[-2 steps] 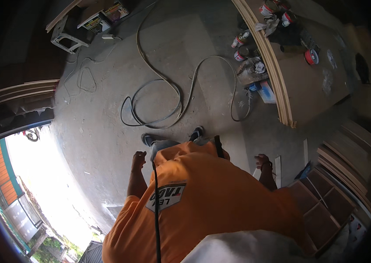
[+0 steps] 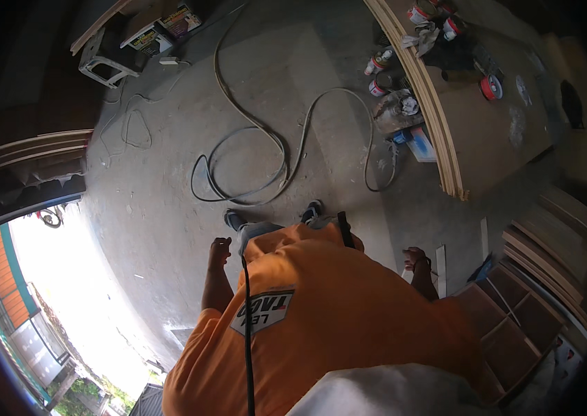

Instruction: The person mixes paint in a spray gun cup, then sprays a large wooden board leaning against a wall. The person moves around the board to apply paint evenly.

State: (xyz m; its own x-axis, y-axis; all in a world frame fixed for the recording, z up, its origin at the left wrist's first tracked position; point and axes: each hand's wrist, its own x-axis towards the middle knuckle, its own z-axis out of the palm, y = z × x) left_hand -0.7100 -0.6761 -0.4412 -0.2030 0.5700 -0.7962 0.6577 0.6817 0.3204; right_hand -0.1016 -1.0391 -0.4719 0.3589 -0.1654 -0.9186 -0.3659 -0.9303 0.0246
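Observation:
My left hand [image 2: 220, 251] hangs beside my left hip, its fingers loosely bent and with nothing seen in them. Out to the right, my right hand [image 2: 415, 259] hangs away from my body, also loosely curled and holding nothing that I can see. A dark band circles the right wrist. A pale strip [image 2: 441, 270] lies on the floor close by that hand. Ahead of my shoes [image 2: 235, 220], a long hose [image 2: 284, 149] runs across the concrete in loops. Neither hand touches it.
At the right, a board-topped table [image 2: 494, 139] carries cans [image 2: 491, 87] and rags. More cans [image 2: 379, 84] and a crumpled bag [image 2: 397, 112] stand beside it. Stacked panels [image 2: 543, 260] fill the lower right. A plastic stool [image 2: 108, 68] stands far left; a bright doorway [image 2: 65, 277] opens nearer.

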